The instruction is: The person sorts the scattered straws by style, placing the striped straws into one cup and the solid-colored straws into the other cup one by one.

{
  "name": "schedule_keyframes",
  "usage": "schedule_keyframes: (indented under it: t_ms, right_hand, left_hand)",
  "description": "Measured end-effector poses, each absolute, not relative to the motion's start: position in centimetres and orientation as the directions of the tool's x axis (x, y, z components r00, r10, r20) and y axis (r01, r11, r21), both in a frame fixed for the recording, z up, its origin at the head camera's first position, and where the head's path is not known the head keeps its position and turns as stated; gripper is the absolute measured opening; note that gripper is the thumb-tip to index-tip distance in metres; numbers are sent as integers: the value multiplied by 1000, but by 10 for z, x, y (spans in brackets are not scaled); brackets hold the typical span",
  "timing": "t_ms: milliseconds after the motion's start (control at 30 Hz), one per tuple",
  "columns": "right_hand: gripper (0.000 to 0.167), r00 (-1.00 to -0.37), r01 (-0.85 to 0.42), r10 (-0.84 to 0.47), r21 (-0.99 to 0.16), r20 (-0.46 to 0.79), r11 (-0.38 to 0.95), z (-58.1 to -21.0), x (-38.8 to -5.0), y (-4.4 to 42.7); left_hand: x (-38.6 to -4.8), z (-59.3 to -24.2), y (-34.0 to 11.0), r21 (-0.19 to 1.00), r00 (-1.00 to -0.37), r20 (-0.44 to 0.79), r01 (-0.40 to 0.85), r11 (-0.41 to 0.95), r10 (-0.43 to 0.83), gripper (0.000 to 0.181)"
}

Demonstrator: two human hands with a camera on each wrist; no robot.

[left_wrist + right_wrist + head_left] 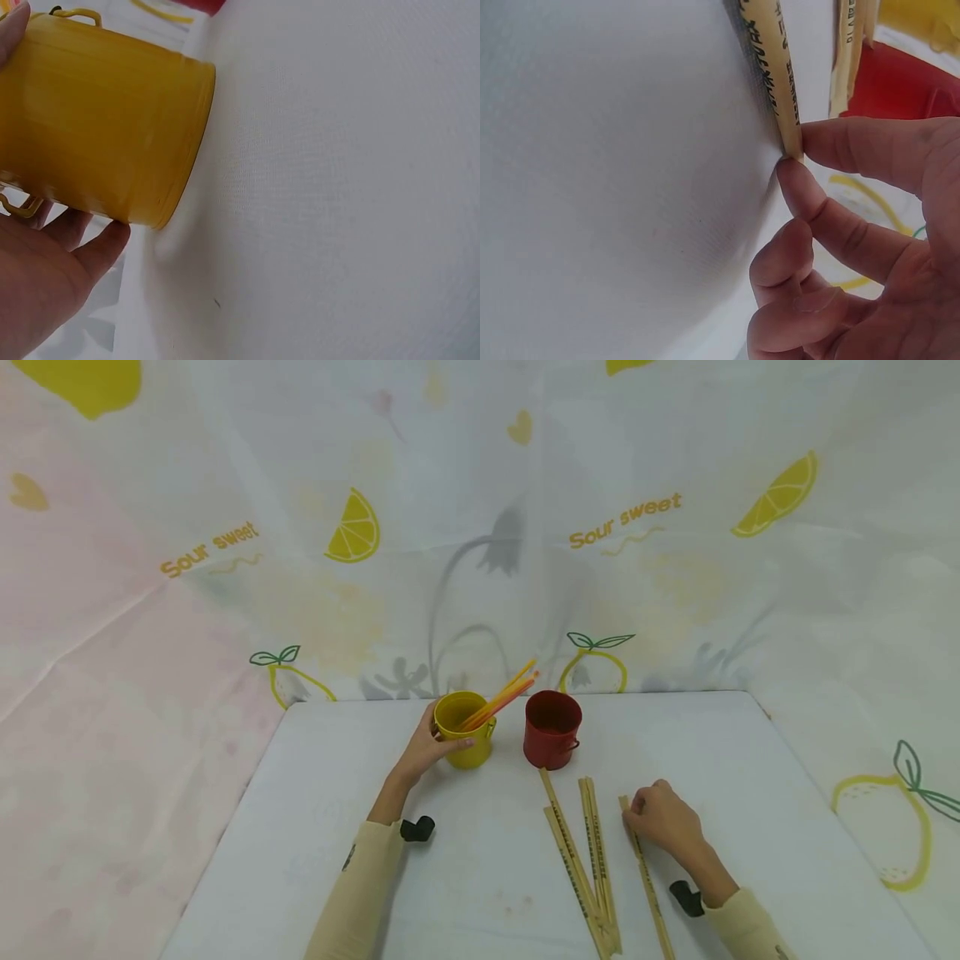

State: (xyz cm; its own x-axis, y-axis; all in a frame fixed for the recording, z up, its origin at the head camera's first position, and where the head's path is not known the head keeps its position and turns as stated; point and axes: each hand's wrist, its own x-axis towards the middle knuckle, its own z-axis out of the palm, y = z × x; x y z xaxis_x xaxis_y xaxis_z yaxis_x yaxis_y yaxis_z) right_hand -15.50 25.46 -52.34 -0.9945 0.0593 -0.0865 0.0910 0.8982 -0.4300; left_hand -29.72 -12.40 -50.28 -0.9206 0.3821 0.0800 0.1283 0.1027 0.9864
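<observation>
My left hand (429,750) holds a small yellow bucket (471,755) at the back of the table, thumb across its near side and fingers around its left. Several yellow and orange sticks (504,697) lean out of this bucket to the right. In the right wrist view, the thumb and forefinger of my right hand (870,225) pinch the end of a slim tan paper-wrapped stick (774,67) with black print. The other fingers are curled in. Left of that hand lie several more tan wrapped sticks (596,835), some crossing at their near ends.
A red bucket (551,743) stands right of the yellow one, its small side handle facing right. White cloth covers the table (300,827). Behind its far edge hangs a lemon-printed backdrop (480,527).
</observation>
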Motion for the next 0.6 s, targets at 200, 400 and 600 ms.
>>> schedule_keyframes:
  t_ms: [200, 400, 600]
  right_hand:
    - [18, -994, 93, 55, -442, -99, 892, -522, -155, 255]
    - [18, -994, 87, 45, -452, -104, 887, -519, -155, 257]
    - [17, -993, 84, 38, -465, -108, 881, -521, -156, 258]
  left_hand:
    - [-290, -502, -132, 977, -933, 26, 99, 187, 358, 98]
    - [-278, -502, -145, 972, -943, 5, 82, 219, 332, 101]
    - [-265, -499, -157, 970, -948, 13, 90, 227, 319, 100]
